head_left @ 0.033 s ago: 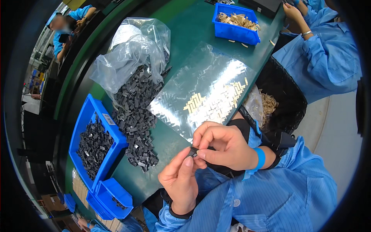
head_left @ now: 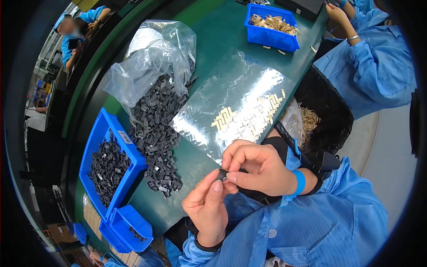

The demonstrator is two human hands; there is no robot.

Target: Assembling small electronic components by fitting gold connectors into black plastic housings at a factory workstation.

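A small black plastic piece point(head_left: 221, 175) is pinched between the fingertips of both hands, above the table's near edge. My left hand point(head_left: 209, 209) grips it from below left with thumb and index finger. From the right, my right hand point(head_left: 260, 171) closes its thumb and fingers on the same piece. Fingers cover much of it, so its exact kind does not show. Just beyond the hands lies a clear plastic sheet point(head_left: 213, 89) with rows of small cream-coloured strips point(head_left: 224, 118). Left of the sheet spreads a heap of similar black pieces point(head_left: 155, 120).
A clear bag point(head_left: 155, 58) lies over the heap's far end. Blue bins point(head_left: 138, 155) of black pieces stand at left, one smaller point(head_left: 129, 218). Another blue bin point(head_left: 271, 38) holds tan strips. A black-lined waste bin point(head_left: 333, 107) and a co-worker's sleeve point(head_left: 369, 62) are at right.
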